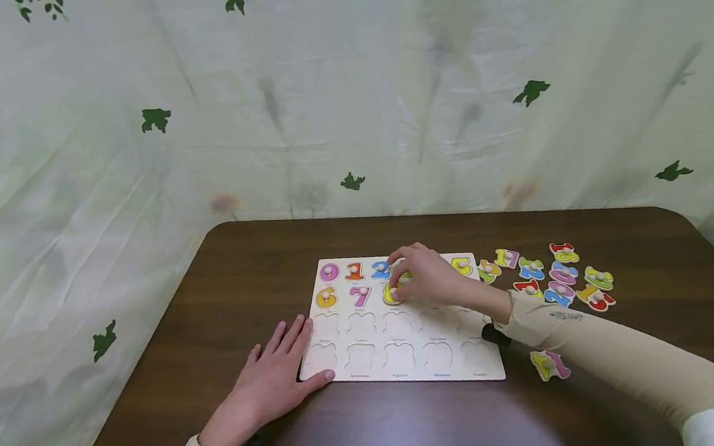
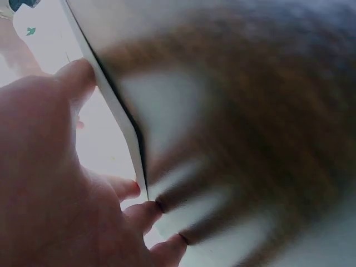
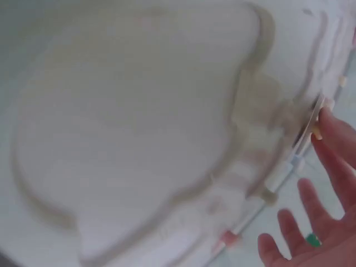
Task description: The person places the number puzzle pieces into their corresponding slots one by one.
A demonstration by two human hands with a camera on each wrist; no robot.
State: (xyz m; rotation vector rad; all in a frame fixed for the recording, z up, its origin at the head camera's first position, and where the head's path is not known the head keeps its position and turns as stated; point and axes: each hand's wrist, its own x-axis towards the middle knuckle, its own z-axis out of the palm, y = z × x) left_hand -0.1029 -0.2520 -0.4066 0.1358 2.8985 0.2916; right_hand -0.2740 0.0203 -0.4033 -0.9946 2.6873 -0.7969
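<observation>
A white number puzzle board (image 1: 376,333) lies on the table. My right hand (image 1: 428,275) reaches over its upper middle, pinching the yellow number 8 piece (image 1: 389,296) by its knob between thumb and index finger, at its slot in the second row. In the right wrist view the other fingers of the right hand (image 3: 322,206) are spread apart. Flat at the board's lower left corner, my left hand (image 1: 271,376) has its thumb on the near edge and fingertips by the left edge. The purple 0 (image 1: 329,272), orange 1 (image 1: 354,271) and pink 7 (image 1: 360,296) sit in slots.
Several loose number pieces (image 1: 563,273) lie scattered right of the board, beyond my right forearm. A yellow and pink piece (image 1: 549,365) lies nearer, below that forearm. Behind the brown table (image 1: 269,241) hangs a pale curtain (image 1: 347,110) with green leaf shapes.
</observation>
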